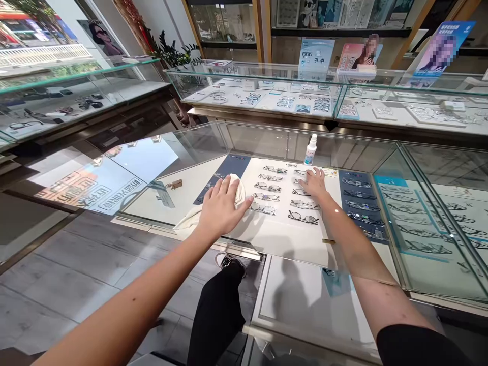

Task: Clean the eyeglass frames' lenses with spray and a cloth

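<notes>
My left hand [221, 206] lies flat, fingers stretched, on a white cloth [190, 217] pressed against the glass top of a display counter [160, 168]. My right hand [314, 182] rests open on the same glass further right, fingers spread, holding nothing. Beneath the glass lie rows of eyeglasses [303, 217] on a white tray. A small white spray bottle [311, 149] stands upright on the glass just beyond my right hand.
More glass counters with eyeglasses stand behind [267, 96] and at the left [57, 101]. A key [174, 184] hangs at the counter's left. A green plant [171, 51] stands at the back. My dark trouser leg and shoe [224, 284] show below.
</notes>
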`<action>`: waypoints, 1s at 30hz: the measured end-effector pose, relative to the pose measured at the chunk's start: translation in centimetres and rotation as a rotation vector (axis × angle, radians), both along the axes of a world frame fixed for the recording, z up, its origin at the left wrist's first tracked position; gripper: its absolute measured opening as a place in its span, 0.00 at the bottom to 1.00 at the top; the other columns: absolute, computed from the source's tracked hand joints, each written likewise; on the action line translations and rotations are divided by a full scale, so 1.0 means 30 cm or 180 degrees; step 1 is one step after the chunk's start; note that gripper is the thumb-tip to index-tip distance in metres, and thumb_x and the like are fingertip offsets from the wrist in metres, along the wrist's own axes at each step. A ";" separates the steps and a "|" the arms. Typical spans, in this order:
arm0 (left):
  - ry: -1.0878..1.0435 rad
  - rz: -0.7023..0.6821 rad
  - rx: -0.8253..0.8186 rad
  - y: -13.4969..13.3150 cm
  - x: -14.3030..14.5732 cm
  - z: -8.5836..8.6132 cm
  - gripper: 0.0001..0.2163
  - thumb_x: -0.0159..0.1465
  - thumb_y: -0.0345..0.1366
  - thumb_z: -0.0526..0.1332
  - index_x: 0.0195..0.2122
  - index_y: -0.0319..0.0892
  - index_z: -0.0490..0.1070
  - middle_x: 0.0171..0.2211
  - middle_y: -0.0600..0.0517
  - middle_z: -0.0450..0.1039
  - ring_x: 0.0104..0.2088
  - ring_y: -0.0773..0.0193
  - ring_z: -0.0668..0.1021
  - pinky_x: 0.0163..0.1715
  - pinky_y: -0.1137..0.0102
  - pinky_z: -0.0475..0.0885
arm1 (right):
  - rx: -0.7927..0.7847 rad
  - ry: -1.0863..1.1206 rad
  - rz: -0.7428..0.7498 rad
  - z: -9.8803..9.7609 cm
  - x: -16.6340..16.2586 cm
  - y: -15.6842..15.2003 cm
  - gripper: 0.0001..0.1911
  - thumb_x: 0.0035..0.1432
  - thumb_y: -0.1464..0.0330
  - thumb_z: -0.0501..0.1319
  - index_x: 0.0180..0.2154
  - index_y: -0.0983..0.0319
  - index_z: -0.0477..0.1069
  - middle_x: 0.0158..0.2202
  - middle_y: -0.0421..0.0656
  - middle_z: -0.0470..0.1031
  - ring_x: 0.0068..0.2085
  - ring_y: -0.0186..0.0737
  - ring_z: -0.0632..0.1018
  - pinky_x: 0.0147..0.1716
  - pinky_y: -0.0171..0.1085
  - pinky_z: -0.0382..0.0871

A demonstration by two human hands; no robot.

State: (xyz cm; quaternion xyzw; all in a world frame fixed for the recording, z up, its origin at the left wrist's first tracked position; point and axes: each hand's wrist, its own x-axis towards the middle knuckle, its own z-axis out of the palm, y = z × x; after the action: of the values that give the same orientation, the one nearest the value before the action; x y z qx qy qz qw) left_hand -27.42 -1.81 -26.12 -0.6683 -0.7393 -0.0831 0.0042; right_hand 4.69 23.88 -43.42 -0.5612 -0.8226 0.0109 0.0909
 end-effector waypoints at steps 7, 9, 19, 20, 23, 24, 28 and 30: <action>0.0044 0.0027 -0.0013 -0.003 -0.001 0.000 0.39 0.75 0.62 0.48 0.78 0.39 0.60 0.81 0.39 0.52 0.80 0.39 0.58 0.76 0.45 0.57 | -0.0119 0.0122 -0.0073 -0.007 -0.012 0.019 0.34 0.74 0.49 0.47 0.57 0.66 0.79 0.69 0.56 0.74 0.76 0.65 0.57 0.78 0.62 0.36; 0.0040 0.0025 -0.0003 -0.001 0.000 -0.001 0.39 0.76 0.62 0.48 0.78 0.39 0.60 0.81 0.39 0.52 0.80 0.39 0.58 0.77 0.46 0.56 | -0.0068 0.0183 -0.0099 0.012 -0.011 -0.001 0.32 0.74 0.50 0.47 0.55 0.65 0.80 0.68 0.56 0.75 0.75 0.65 0.58 0.77 0.62 0.38; -0.0187 -0.0024 0.0124 0.018 0.002 -0.013 0.36 0.76 0.58 0.49 0.77 0.39 0.62 0.80 0.38 0.54 0.80 0.39 0.57 0.77 0.45 0.54 | 0.0336 0.0422 0.0075 0.157 -0.069 -0.374 0.18 0.74 0.68 0.51 0.50 0.65 0.78 0.54 0.58 0.79 0.57 0.60 0.71 0.62 0.55 0.58; -0.0199 -0.0030 0.0153 0.019 0.004 -0.012 0.35 0.76 0.56 0.49 0.76 0.40 0.63 0.80 0.38 0.56 0.79 0.39 0.58 0.76 0.45 0.55 | 0.0289 0.0408 0.0156 0.167 -0.080 -0.433 0.17 0.74 0.68 0.51 0.49 0.64 0.78 0.53 0.58 0.79 0.56 0.59 0.71 0.61 0.55 0.58; -0.0192 0.0015 0.0309 0.013 0.016 -0.003 0.29 0.76 0.50 0.50 0.72 0.43 0.70 0.77 0.38 0.62 0.76 0.38 0.63 0.73 0.45 0.58 | 0.0005 0.0313 0.0496 0.201 -0.101 -0.627 0.16 0.74 0.71 0.52 0.44 0.63 0.79 0.49 0.56 0.81 0.52 0.56 0.72 0.56 0.52 0.60; -0.0182 0.0071 0.0393 0.009 0.022 0.002 0.28 0.76 0.49 0.50 0.70 0.43 0.72 0.75 0.38 0.64 0.73 0.37 0.65 0.71 0.45 0.60 | -0.0130 0.0277 0.0663 0.216 -0.102 -0.695 0.14 0.73 0.71 0.54 0.41 0.63 0.79 0.47 0.55 0.82 0.51 0.55 0.73 0.55 0.51 0.61; -0.0226 0.0301 0.0582 -0.013 0.043 0.029 0.25 0.73 0.48 0.54 0.64 0.40 0.75 0.63 0.31 0.71 0.64 0.34 0.71 0.62 0.46 0.68 | -0.0780 0.0175 0.1511 0.315 -0.055 -0.968 0.11 0.70 0.66 0.64 0.32 0.61 0.76 0.40 0.47 0.83 0.46 0.48 0.76 0.49 0.44 0.63; -0.0476 0.0309 0.0496 -0.023 0.052 0.049 0.23 0.73 0.44 0.55 0.61 0.37 0.75 0.59 0.30 0.73 0.62 0.34 0.73 0.61 0.47 0.69 | -0.1134 0.0126 0.1899 0.389 -0.003 -1.087 0.16 0.68 0.62 0.68 0.27 0.60 0.73 0.33 0.40 0.81 0.38 0.41 0.76 0.43 0.39 0.64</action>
State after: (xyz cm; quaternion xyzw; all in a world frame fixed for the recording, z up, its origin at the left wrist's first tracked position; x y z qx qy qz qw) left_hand -25.86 -2.48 -24.66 -0.6212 -0.7603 -0.1896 0.0049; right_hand 4.60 -8.72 -31.77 -0.3028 -0.9337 0.1913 0.0003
